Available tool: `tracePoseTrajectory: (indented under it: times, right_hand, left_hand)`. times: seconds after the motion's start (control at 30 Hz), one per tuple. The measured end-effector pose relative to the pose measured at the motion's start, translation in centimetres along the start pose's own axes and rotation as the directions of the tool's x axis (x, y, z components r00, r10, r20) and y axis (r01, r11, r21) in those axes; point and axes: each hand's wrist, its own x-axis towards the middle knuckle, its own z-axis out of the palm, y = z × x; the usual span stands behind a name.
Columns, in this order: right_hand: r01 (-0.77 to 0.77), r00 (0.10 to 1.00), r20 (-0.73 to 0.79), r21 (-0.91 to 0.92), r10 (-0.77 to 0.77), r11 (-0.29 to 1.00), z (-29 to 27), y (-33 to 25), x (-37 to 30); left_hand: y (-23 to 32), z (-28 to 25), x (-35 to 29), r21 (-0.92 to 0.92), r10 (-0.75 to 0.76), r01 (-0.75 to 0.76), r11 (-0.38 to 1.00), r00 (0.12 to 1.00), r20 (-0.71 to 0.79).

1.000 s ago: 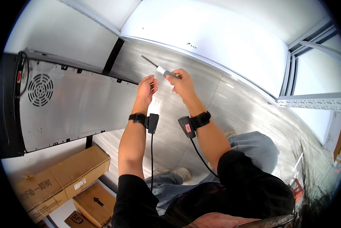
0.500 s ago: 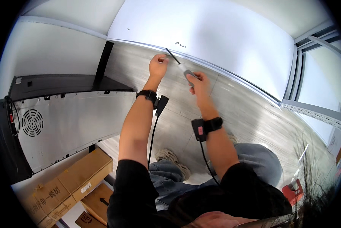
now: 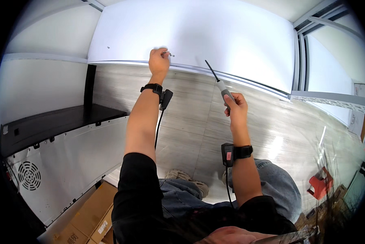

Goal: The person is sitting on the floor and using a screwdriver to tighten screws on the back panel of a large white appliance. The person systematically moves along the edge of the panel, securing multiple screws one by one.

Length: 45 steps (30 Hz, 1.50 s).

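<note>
Up against the big white panel (image 3: pixel 198 36) that stands in front of me, my left hand (image 3: pixel 158 62) is raised with its fingers pinched shut on a small screw (image 3: pixel 169 53) — the screw's tip sits right at the panel's lower edge, just above the pale strip where the panel meets the grey wood-look floor (image 3: pixel 190 118). Whether the screw is touching the panel I cannot tell; it is very small in this head view.

Lower and to the right, my right hand (image 3: pixel 235 107) is closed around the grey handle of a screwdriver (image 3: pixel 219 81). Its thin dark shaft points up and to the left, toward the panel's bottom edge, and its tip stops well apart from the screw. Both wrists carry a black band with a small black box, and a thin cable (image 3: pixel 158 130) runs down from the left one along my forearm.

Off to my left lies a long silver sheet-metal appliance back (image 3: pixel 68 158) with a round fan grille near its end and a black top edge. Below it, at the lower left, sit brown cardboard boxes (image 3: pixel 90 215). My knees in blue jeans and a pale shoe (image 3: pixel 186 181) show beneath my arms — and far right, a small red thing (image 3: pixel 321 185) sits on the floor, too blurred to make out.
</note>
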Motion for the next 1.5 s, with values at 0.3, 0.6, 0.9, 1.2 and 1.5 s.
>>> tracePoseTrajectory:
  times: [0.3,0.6,0.9,1.2,1.5]
  right_hand:
    - [0.046,0.996,0.086,-0.095,-0.038,0.994,2.3,-0.2,-1.7]
    - [0.162,0.941,0.320,-0.144,-0.109,0.976,7.9,0.8,-4.3]
    - [0.193,0.807,0.589,-0.187,-0.047,0.963,13.1,4.0,-8.3]
    - [0.220,0.741,0.670,-0.183,-0.042,0.958,15.3,6.4,-10.5]
    - [0.162,0.722,0.690,-0.239,0.050,0.958,15.4,6.5,-11.3]
  left_hand:
    - [-1.3,-0.7,0.6,-0.253,-0.154,0.139,0.957,0.987,-0.042]
    - [-3.0,-10.3,-5.8,-0.834,-0.324,0.518,-0.192,0.768,0.552]
    - [-8.1,-18.6,-12.6,-0.882,-0.467,0.385,-0.271,0.749,0.470]
    - [-10.1,-21.7,-16.5,-0.896,-0.502,0.260,-0.361,0.755,0.421]
    - [-12.2,-22.1,-18.1,-0.895,-0.478,0.218,-0.389,0.783,0.398]
